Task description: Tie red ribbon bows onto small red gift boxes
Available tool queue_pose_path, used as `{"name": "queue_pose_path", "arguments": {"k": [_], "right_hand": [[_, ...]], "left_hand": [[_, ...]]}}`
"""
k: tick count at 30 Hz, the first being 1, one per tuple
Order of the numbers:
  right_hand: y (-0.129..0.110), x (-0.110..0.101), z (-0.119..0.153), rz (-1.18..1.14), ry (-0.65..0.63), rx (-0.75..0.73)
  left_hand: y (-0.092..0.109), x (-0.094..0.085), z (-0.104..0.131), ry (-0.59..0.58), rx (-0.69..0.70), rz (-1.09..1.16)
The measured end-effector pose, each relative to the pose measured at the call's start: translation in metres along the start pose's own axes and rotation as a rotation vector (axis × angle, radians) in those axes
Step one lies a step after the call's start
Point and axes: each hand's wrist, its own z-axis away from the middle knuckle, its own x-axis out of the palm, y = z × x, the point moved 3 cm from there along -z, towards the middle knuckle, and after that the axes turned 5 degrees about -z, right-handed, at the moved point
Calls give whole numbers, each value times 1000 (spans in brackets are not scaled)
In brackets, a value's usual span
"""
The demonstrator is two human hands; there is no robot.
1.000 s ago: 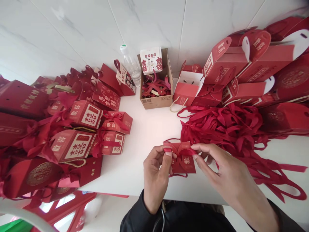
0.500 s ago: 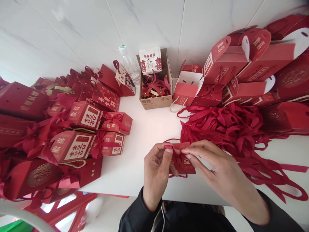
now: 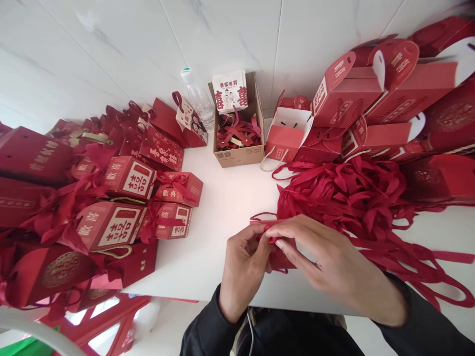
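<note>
Over a small red gift box (image 3: 284, 260) at the table's front edge, my two hands meet. My left hand (image 3: 245, 264) is closed, its thumb and fingers pinching a red ribbon (image 3: 272, 240) on top of the box. From the right, my right hand (image 3: 319, 252) pinches the same ribbon with thumb and forefinger, touching the left fingertips. Most of the box and the ribbon's knot or loop are hidden behind my fingers. A thin cord handle (image 3: 262, 215) sticks out on the box's far side.
Finished-looking red boxes with bows (image 3: 174, 222) crowd the left. A heap of red ribbons (image 3: 341, 193) lies right of my hands. Behind stand a cardboard box (image 3: 239, 158) of straps, a clear bottle (image 3: 200, 101) and stacked red boxes (image 3: 349, 94) by the wall (image 3: 230, 29).
My right hand has moved left, bringing its fingertips onto the ribbon at my left hand. My left hand has shifted slightly, and more of the gift box is covered.
</note>
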Motion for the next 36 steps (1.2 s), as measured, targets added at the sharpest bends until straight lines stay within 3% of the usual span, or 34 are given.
{"name": "queue_pose_path", "arguments": {"k": [8,16,22,25,28,30,36], "right_hand": [[2,-1,-7,-46,36,-1],[1,-4,0,-28,-1,81],[3,-1,19,237,163,176],[-6,2,22,220,78,125],[-15,5,16,69,-168,58],[-17,5,10,-33,-264,37],[-3,4,-9,-226,-100,69]], "left_hand": [[-1,-1,2,-54,-10,14],[-10,-10,-3,92,-29,83],[-12,-10,0,145,-24,80],[-11,-8,1,135,-17,67],[-9,-5,2,111,-4,50],[-6,-4,2,79,3,35],[-5,-10,1,20,19,-23]]}}
